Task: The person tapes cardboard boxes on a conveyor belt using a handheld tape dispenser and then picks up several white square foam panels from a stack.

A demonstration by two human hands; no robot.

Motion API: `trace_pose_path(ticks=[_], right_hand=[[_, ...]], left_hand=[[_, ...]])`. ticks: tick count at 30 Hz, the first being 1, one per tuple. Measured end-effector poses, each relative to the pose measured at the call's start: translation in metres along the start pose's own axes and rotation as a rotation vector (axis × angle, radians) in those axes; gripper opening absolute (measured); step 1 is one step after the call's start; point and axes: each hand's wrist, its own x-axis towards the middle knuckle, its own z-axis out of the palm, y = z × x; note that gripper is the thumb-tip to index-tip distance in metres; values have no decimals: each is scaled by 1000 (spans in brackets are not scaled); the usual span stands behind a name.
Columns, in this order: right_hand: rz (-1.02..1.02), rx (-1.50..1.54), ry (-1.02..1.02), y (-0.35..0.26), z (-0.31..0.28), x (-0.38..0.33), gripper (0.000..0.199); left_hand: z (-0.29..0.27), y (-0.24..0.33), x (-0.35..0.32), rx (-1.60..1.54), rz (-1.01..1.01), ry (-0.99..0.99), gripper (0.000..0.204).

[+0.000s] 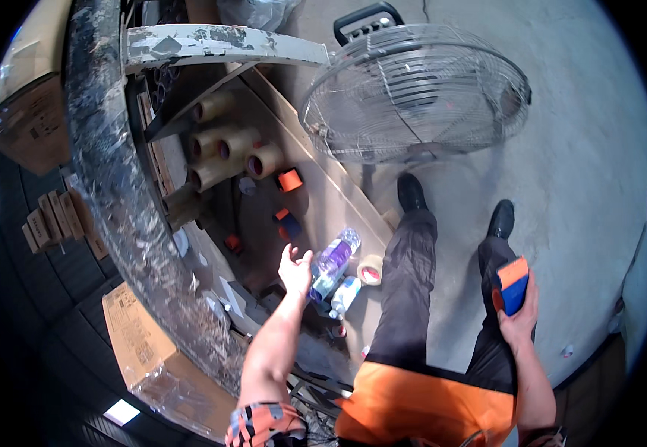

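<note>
My right hand (518,322) is closed around a blue-and-orange tape dispenser (513,287), held beside my right leg. My left hand (294,270) reaches over the low shelf with its fingers apart and nothing in them. Close to its fingers lie a clear plastic bottle with a purple label (336,255) and a smaller white-labelled bottle (346,296). A roll of tape (370,270) rests beside the bottles. Farther in on the shelf are an orange tape dispenser (289,180) and a blue-and-orange one (286,222).
Several rolls of clear tape (264,160) are piled deeper on the shelf. A worn tabletop edge (126,186) runs along my left, with cardboard boxes (141,331) beyond it. A large wire-caged fan (417,93) stands on the concrete floor (584,186) ahead of my feet.
</note>
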Motion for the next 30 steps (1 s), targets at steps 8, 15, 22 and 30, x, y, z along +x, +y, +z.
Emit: trace_pose_path(ticks=[8,15,22,30], right_hand=[[34,-107,-9,-59,43,12,87],[58,-135,-133,-91,56,34,91],[350,-437,-479,-139,65,68,86],[233,-499,-545,-144,70,75,88]], left_hand=[[-10,41,199,684,-201,19,81],[-87,-15,346,758,-56,357,92],[-99,-41,444,829,140,565,99],[-103,-17,432,577,-87,485,93]])
